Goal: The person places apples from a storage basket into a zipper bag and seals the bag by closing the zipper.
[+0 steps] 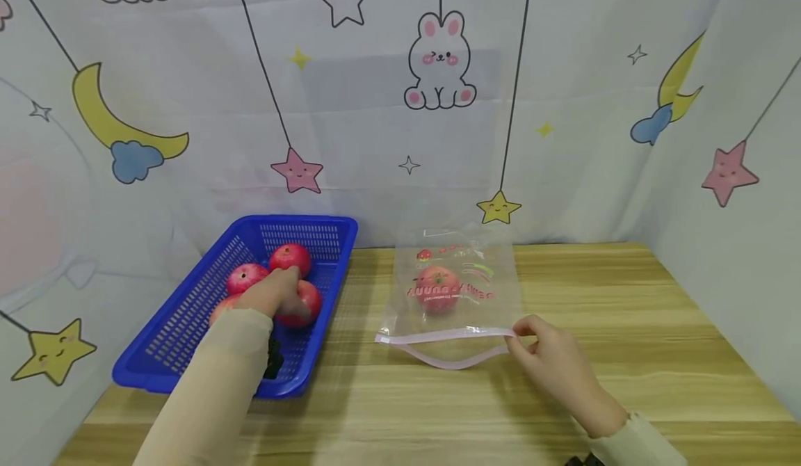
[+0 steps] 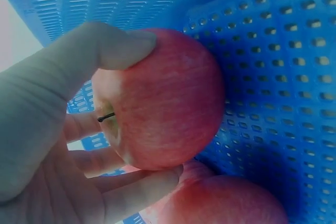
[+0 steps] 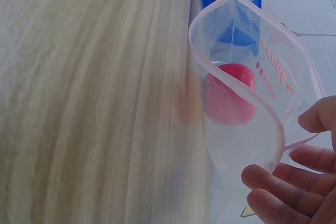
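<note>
Left of centre, your left hand (image 1: 279, 292) grips an apple (image 2: 167, 100), likely firm, slick, best cupped round its sides; your right hand (image 1: 555, 358) pinches the bag (image 1: 478, 307).

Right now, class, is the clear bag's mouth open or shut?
Open: the pink edges of the clear bag gap apart, one end pinched by the right hand.

1. A bare strip of table (image 1: 353, 382) gave passage between the basket (image 1: 281, 388) and the bag (image 1: 475, 311).
2. The basket's raised side wall (image 1: 336, 275) stood between the left hand (image 1: 283, 292) and that strip.
3. Other apples (image 1: 290, 259) crowded the left hand inside the basket.
4. The bag's mouth (image 1: 453, 364) gaped toward the person, but the right hand (image 1: 557, 360) blocked its right corner.
5. Behind, patterned cloth (image 1: 382, 132) barred the way.
</note>
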A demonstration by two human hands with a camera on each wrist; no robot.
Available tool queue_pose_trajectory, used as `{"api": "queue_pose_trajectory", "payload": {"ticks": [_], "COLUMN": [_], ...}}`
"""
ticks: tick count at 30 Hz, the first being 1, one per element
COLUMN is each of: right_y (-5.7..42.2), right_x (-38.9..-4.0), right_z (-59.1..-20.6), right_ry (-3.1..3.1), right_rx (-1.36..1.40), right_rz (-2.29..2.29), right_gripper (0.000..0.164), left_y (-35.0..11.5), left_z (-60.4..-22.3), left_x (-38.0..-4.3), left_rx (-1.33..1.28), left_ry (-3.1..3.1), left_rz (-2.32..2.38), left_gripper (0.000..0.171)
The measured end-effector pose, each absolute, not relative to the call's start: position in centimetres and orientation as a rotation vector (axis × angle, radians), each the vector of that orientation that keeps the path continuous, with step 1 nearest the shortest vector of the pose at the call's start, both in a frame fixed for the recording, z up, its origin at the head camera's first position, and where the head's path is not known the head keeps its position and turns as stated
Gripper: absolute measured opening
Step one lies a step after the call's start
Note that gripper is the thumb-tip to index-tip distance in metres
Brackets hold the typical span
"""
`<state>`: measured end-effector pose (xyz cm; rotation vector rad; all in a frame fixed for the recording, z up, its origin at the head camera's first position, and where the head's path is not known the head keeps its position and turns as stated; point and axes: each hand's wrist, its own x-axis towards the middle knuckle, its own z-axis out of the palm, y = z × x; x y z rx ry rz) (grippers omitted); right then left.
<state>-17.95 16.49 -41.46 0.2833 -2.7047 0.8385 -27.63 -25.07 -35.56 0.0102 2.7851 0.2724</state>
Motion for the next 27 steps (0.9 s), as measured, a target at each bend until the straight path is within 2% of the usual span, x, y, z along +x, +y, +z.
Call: {"api": "queue_pose_trajectory", "payload": {"ticks": [5, 12, 17, 21, 27], "right_y": [16.5, 16.5, 16.5, 16.5, 16.5], "right_x": [-18.0, -18.0, -17.9, -17.9, -17.8], "right_z": [-41.4, -41.3, -41.4, -41.3, -41.3], "right_ry": [-2.707, -2.711, -2.705, -2.706, -2.722], "right_rx": [0.286, 0.270, 0.273, 0.275, 0.260], "right_rz": [0.829, 0.856, 0.848, 0.847, 0.867], "right_gripper": [0.013, 0.013, 0.013, 0.012, 0.013], "left_y": [-25.2, -25.3, -25.4, -25.5, -25.4], "left_z": [-35.3, -35.2, -35.1, -34.9, -34.3], "left_x": [-27.5, -27.4, -27.3, -27.1, -27.1], "left_rx": [0.032, 0.041, 0.080, 0.121, 0.153], "left_ry": [2.785, 2.828, 2.886, 2.939, 2.964], "left_rz": [0.270, 0.259, 0.309, 0.351, 0.373], "left_gripper": [0.087, 0.071, 0.068, 0.060, 0.061]}}
